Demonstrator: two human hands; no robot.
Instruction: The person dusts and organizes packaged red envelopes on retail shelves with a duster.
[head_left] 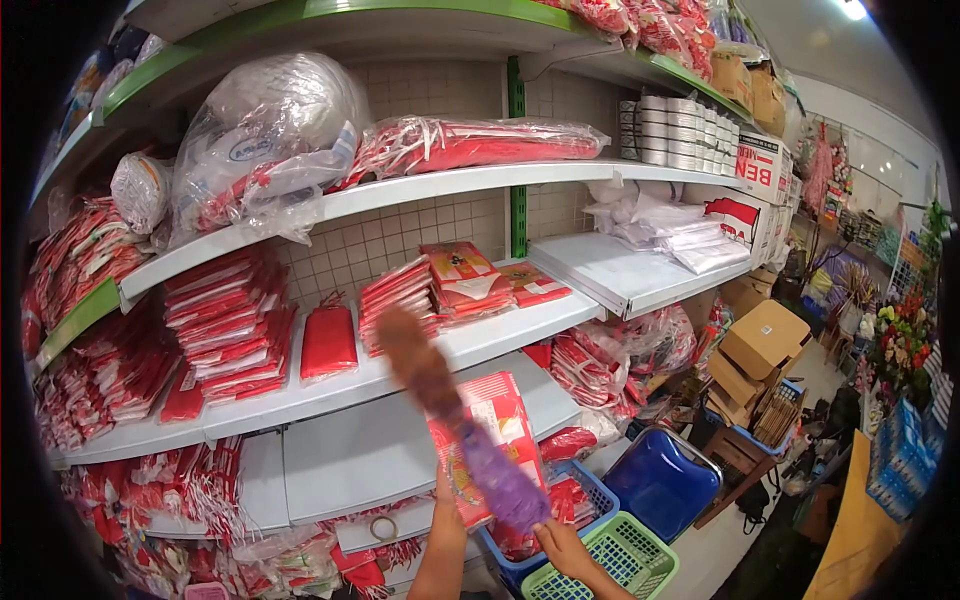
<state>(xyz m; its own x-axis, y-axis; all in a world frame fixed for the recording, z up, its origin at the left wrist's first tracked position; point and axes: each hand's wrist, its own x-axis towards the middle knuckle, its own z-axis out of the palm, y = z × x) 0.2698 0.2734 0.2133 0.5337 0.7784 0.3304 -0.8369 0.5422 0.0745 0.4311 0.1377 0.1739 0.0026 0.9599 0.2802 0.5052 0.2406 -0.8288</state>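
My left hand grips a red and white plastic-wrapped packet by its left edge, holding it up in front of the lower shelf. In my right hand is the lower end of a long, fluffy duster, brown at the top and purple below. It is blurred and slants up to the left, overlapping the packet in this view. Behind its brown tip, a stack of red packets sits on the middle shelf, beside packets with a yellow print.
Metal shelves carry bagged goods and tall stacks of red packets. Below my hands stand a blue basket with red packets and a green basket. A blue chair and cardboard boxes stand at right.
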